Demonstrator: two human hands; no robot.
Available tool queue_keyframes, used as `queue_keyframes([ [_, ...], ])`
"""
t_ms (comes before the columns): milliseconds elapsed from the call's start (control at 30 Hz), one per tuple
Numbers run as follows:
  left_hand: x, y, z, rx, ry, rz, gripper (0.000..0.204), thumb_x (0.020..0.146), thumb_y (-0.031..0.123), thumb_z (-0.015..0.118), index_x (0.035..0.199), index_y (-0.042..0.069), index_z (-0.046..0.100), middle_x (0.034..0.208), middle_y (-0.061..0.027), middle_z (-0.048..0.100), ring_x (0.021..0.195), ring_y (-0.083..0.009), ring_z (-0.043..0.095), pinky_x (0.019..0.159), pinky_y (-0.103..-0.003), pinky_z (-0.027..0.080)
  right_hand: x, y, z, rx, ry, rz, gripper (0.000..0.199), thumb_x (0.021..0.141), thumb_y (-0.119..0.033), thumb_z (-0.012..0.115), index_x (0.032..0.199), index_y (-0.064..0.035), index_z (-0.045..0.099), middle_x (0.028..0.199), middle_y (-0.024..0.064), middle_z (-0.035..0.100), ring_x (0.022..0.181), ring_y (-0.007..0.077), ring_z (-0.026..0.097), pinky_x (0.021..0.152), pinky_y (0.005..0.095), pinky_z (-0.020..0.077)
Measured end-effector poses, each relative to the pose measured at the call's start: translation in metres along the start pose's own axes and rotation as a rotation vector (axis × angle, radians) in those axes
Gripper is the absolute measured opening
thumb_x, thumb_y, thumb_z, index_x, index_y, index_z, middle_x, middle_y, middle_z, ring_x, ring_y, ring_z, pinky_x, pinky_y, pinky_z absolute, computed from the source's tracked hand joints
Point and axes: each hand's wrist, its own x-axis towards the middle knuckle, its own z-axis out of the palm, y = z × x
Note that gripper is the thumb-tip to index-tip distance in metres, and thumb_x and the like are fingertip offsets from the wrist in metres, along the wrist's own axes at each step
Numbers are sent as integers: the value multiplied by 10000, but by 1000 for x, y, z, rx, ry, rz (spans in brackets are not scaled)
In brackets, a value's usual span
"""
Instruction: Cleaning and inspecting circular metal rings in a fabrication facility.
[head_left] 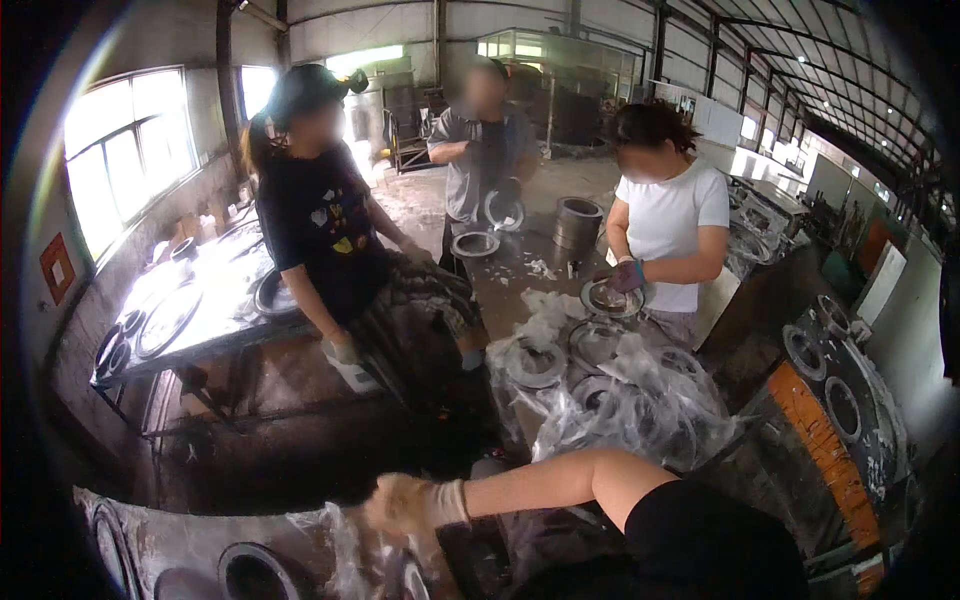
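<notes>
My right hand (405, 505), in a tan work glove with a pale cuff, reaches left across the lower part of the view. It is over the right end of a near table, beside crumpled clear plastic film (335, 540). The glove is blurred and its fingers cannot be made out, so any grip is unclear. Just below it, a pale curved ring edge (412, 578) shows at the lower border. A dark round ring (255, 575) lies farther left on the same table. My left hand is not in view.
A central table holds several metal rings (595, 345) under plastic film (640, 400). Three people stand around it; the one at right holds a ring (612, 300) in gloved hands. A side table (230, 250) stands by the windows. An orange-edged rack (825, 450) is at right.
</notes>
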Motion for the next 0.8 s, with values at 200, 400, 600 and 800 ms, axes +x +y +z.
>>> queue_keyframes([
  [200, 10, 21, 6, 46, -13, 17, 321, 947, 170, 543, 1236, 105, 666, 1250, -93, 659, 1065, -248, 666, 852, -341, 537, 55, 12, -22, 349, 152, 81, 367, 782, -305, 652, 1089, -104, 648, 951, 106, 635, 851, 292, 643, 752, 418, 496],
  [400, 4, 7, 4, 417, -2, -122, 361, 948, 325, 589, 1199, 80, 676, 1216, -128, 668, 981, -276, 688, 810, -357, 545, 28, -24, 10, 491, -288, 88, 672, 713, -306, 704, 1342, -128, 546, 1026, 148, 633, 1013, 334, 643, 802, 433, 531],
  [600, 2, -16, 11, 304, -42, -472, 419, 926, 394, 604, 1182, 72, 683, 1205, -141, 667, 945, -281, 691, 781, -388, 529, 1, -86, 35, 21, -169, 199, 470, 761, -225, 675, 1195, -65, 591, 954, 65, 666, 883, 238, 670, 666, 350, 518],
  [800, 22, -14, 3, 313, -91, -486, 512, 913, 494, 584, 1187, 75, 687, 1130, -160, 690, 915, -273, 697, 756, -400, 525, 17, -58, 49, -87, -248, 215, 144, 728, -210, 682, 826, -113, 723, 762, 54, 707, 714, 215, 682, 580, 354, 500],
])
